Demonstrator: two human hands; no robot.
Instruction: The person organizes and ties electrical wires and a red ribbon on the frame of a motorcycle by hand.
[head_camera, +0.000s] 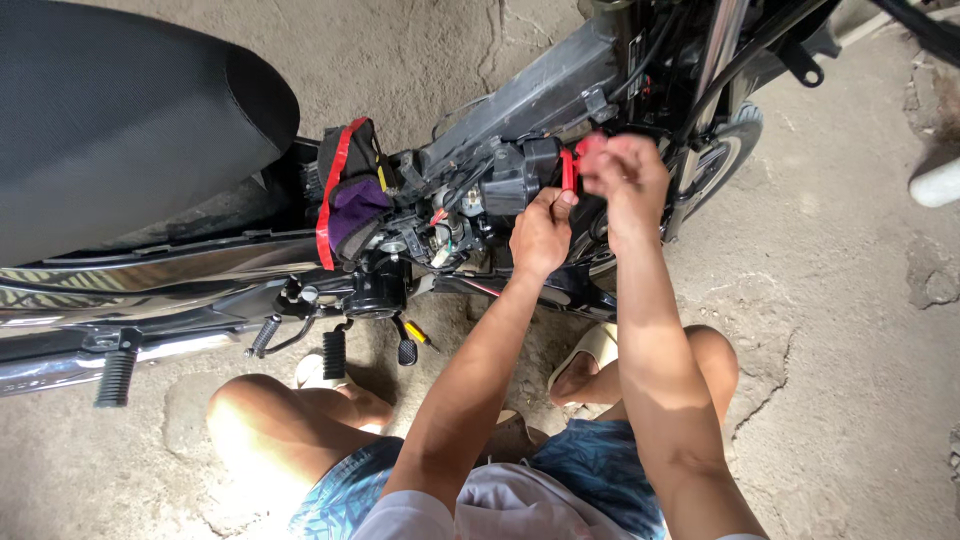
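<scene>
Both hands are up at the stripped middle of the motorcycle frame (545, 85), close together and almost touching. Left hand (541, 236) is curled, its thumb and fingertips pinched on the lower end of a small red part (568, 168) that sits against a black boxy component (520, 175). Right hand (627, 172) is closed over the upper end of the same red part, fingers folded, hiding most of it. Just left of the hands, a purple cloth (356, 215) bound with red tape hangs among wires and hoses. A black seat (120, 120) fills the upper left; footpegs (116, 375) stick out below. The person squats in blue shorts and sandals on a cracked, dusty concrete floor (840, 300).
</scene>
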